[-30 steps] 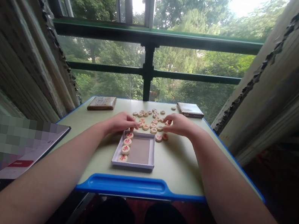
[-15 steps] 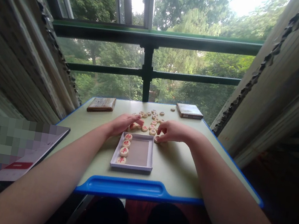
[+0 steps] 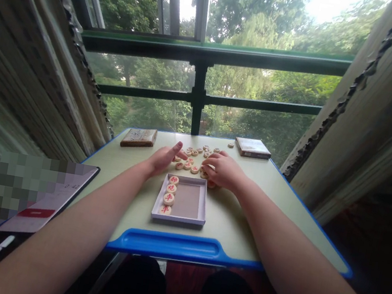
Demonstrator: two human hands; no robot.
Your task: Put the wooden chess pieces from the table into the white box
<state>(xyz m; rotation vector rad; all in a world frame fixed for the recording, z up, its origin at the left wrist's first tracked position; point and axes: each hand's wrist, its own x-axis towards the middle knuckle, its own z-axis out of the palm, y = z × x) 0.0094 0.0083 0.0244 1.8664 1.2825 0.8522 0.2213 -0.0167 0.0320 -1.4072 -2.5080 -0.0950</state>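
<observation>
A white open box tray (image 3: 202, 208) holds a column of round xiangqi pieces with red characters along its left side, among them a piece (image 3: 169, 198) in the lower half. Beyond the tray, loose pieces lie scattered, including a red-marked one (image 3: 194, 169). My left hand (image 3: 164, 158) is at the left of these pieces, thumb raised and fingers reaching toward them; nothing shows in its grasp. Over the right part of the scatter, my right hand (image 3: 225, 169) has bent, parted fingers resting at pieces, which it partly hides. One red-marked piece (image 3: 211, 184) shows below that hand.
A flat box (image 3: 139, 137) lies at the table's back left and another (image 3: 253, 148) at the back right. One piece (image 3: 230, 146) sits apart near the right box. A blue rim (image 3: 172, 246) edges the table (image 3: 241, 235). A tablet-like device (image 3: 55, 199) stands at left.
My right hand has shifted up and over the pieces, its fingers less pinched. My left thumb has lifted away from its fingers. Some red pieces now lie farther left. The view has shifted slightly.
</observation>
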